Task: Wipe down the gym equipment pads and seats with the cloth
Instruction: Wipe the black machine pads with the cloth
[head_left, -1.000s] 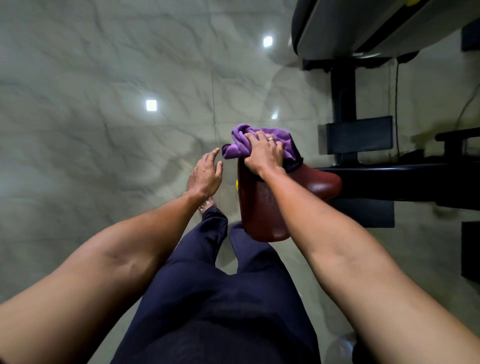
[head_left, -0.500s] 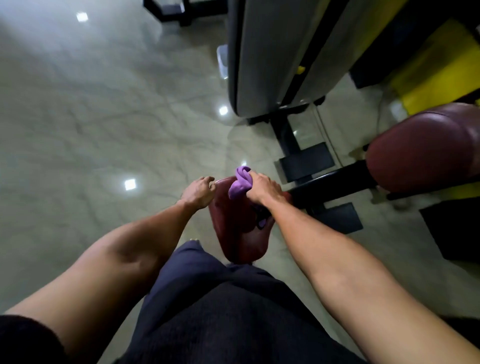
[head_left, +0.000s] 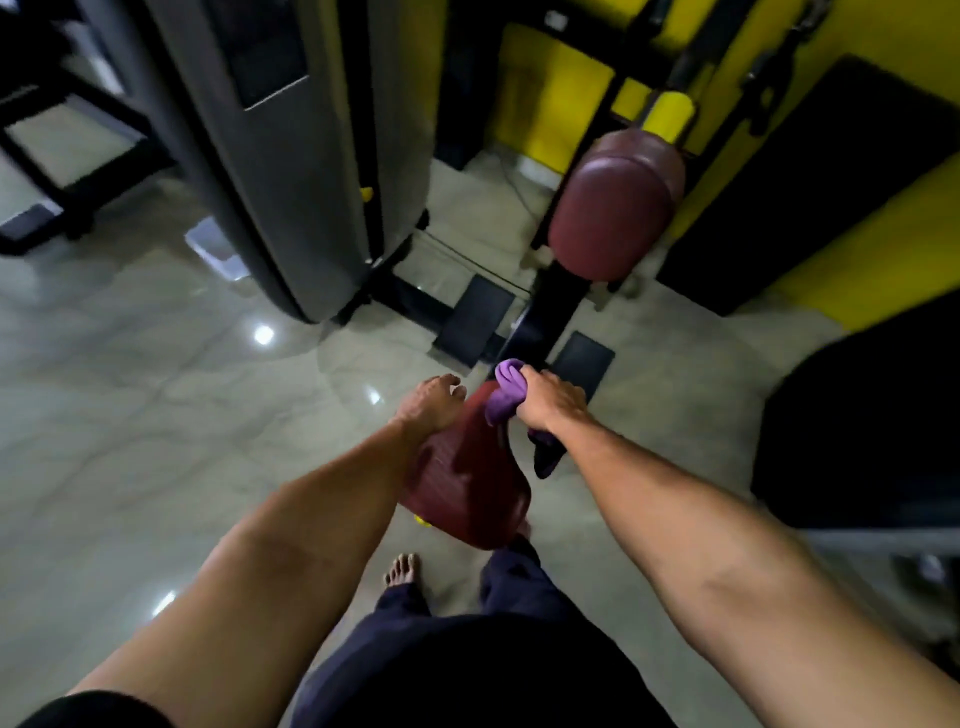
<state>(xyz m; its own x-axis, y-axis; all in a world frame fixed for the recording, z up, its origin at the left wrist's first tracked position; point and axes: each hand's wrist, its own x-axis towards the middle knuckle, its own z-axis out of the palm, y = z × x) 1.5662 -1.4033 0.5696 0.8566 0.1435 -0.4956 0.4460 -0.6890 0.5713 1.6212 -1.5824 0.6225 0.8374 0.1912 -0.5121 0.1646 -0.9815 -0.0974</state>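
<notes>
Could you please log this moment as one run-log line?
right hand grips purple cloth against maroon seat | left hand holds its edge

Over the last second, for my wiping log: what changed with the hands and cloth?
The left hand, earlier in the air, now holds the seat at its far left edge. The right hand, earlier pressing the cloth flat, now grips it bunched, one end hanging. The cloth stays at the seat's far end.

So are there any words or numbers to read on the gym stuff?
No text can be read.
The grey machine, seat, round pad and cloth show no words or numbers.
A small pale patch at the top may be a label, but it is too blurred to read.
</notes>
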